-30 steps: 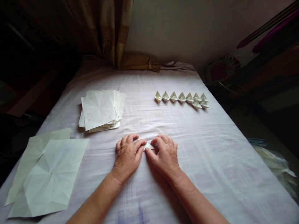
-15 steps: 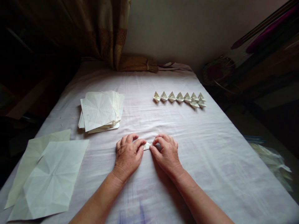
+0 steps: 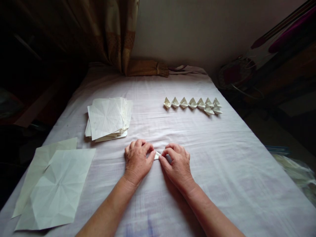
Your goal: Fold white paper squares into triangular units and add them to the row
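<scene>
Paper piece [image 3: 157,155] mostly hidden betw. left hand [image 3: 137,162] & right hand [image 3: 178,165].

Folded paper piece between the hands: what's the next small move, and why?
Probably press the crease flat before letting go. The left hand and right hand both pinch the folded paper piece low over the cloth, with only a small corner showing between them. The row of folded shapes lies apart, farther back.

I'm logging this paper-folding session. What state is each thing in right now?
Left hand: pinching the paper piece.
Right hand: pinching its other end.
Paper piece: small, folded, mostly hidden by fingers.
Stack: creased sheets, loosely piled.
Large sheets: unfolded, creased, overlapping.
Folded pieces: in a row, untouched.
</scene>
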Demonstrator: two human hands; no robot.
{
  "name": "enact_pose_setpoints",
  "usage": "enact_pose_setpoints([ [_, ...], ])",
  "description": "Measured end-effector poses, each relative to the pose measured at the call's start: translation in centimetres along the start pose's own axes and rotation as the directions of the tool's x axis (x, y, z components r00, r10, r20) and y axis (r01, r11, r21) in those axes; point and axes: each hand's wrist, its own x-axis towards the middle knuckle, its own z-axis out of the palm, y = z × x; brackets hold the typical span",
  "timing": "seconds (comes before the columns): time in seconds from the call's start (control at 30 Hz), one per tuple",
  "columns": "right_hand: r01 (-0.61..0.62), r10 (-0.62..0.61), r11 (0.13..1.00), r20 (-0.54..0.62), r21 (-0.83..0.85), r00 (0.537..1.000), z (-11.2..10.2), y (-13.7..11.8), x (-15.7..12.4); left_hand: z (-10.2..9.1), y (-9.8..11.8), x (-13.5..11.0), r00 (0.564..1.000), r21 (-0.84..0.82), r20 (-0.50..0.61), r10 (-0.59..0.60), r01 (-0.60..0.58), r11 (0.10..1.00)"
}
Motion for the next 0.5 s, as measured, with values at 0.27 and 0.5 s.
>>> enact_pose_setpoints([
  [0.27,-0.002,0.002,1.0,0.004,0.005,1.0,0.0,-0.1,-0.1,0.6,0.4,-0.2,0.999,0.057,-0.044,0.007,-0.004,0.998],
  [0.5,-0.005,0.005,1.0,-0.009,0.017,1.0,0.0,-0.2,-0.1,-1.3,-1.7,-0.6,0.982,-0.072,0.092,0.167,-0.161,0.984],
])
